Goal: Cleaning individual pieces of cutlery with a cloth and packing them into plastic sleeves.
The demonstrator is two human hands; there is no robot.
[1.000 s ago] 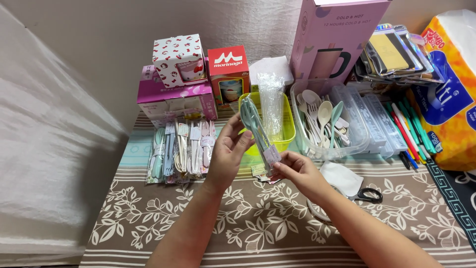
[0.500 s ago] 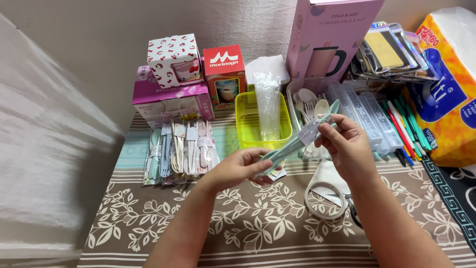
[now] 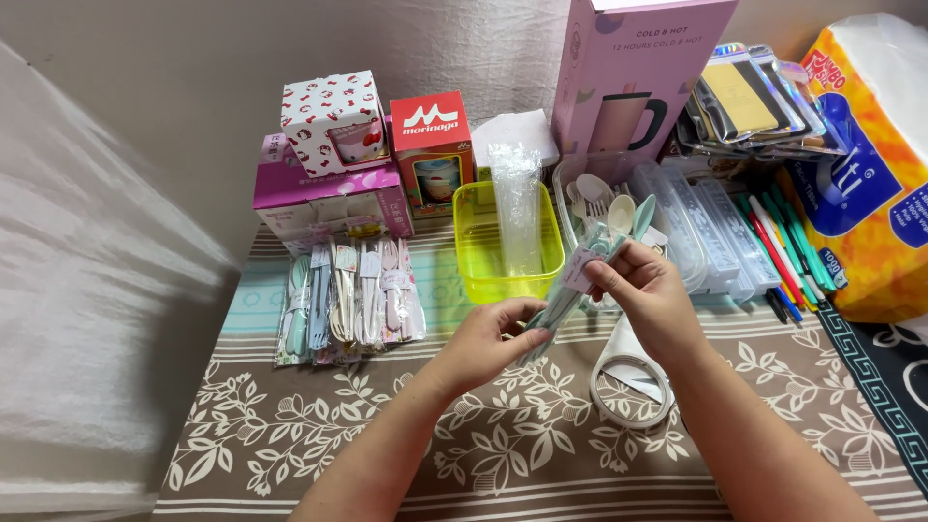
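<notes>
Patterned cloth (image 3: 319, 454), brown with a leaf print, covers the work surface; a pale wall stands behind.

Item in hand: one cutlery set (image 3: 570, 290), pastel spoon and fork in a clear sleeve with a small paper tag at its upper end. It is held slantwise above the cloth, between the yellow tub (image 3: 474, 261) and the tape roll (image 3: 633, 391).

Left hand (image 3: 488, 338): fingers pinched narrow on the set's lower end.
Right hand (image 3: 643, 290): fingers closed on the upper end, at the tag.

Finished stock: a row of bagged sets (image 3: 348, 300) lies side by side on the cloth at the left, just in front of the pink boxes (image 3: 329, 198).

Unpacked stock: loose spoons and forks stand in a clear tray (image 3: 590, 198) behind the right hand. A stack of empty sleeves (image 3: 517, 208) stands upright in the yellow tub.

Progress, as judged: several sets are bagged and laid out; the one in hand appears to be bagged and at the tagging or closing stage; a good number of loose pieces and sleeves remain, so the work looks to be well short of its end.

Other items: tall pink carton (image 3: 638, 72), red box (image 3: 430, 145), pens (image 3: 783, 242), tissue pack (image 3: 870, 164) at the right edge.
</notes>
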